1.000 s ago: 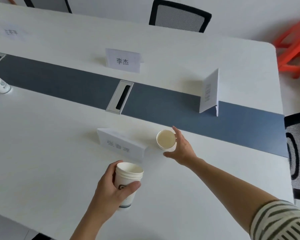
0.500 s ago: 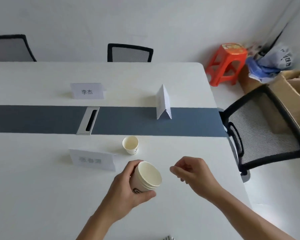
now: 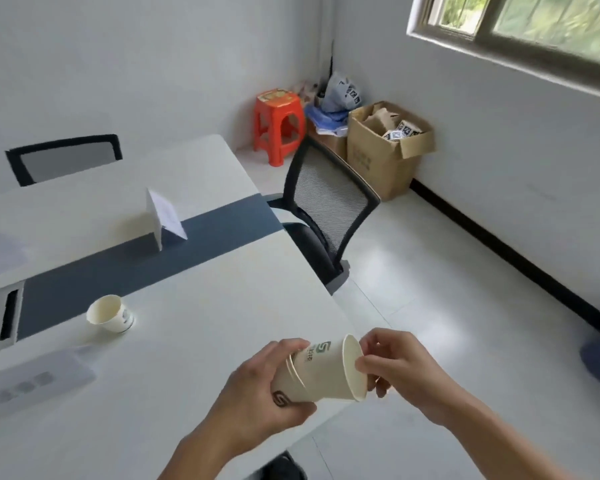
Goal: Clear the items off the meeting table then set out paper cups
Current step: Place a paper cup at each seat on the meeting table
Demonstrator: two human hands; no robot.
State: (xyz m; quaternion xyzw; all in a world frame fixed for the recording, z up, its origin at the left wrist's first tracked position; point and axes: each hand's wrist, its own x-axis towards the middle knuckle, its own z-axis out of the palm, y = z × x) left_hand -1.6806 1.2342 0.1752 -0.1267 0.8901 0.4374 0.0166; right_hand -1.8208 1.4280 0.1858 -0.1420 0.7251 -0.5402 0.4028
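My left hand (image 3: 257,393) grips a stack of cream paper cups (image 3: 321,374) with a green logo, tipped sideways with the mouth to the right, over the table's near right corner. My right hand (image 3: 395,368) pinches the rim of the outermost cup. A single paper cup (image 3: 110,315) stands upright on the white meeting table (image 3: 194,341), close to the dark blue centre strip (image 3: 125,268). A folded white name card (image 3: 161,216) stands on that strip further back.
A blurred name card (image 3: 32,379) lies at the near left and a cable hatch (image 3: 4,317) is set into the strip. A black mesh chair (image 3: 326,209) stands at the table's right end. An orange stool (image 3: 279,126), bags and a cardboard box (image 3: 385,147) fill the corner.
My right hand let go of the single cup on the table, drew back and now pinches the stack's rim. The stack has tipped sideways. My view has swung right toward the room corner.
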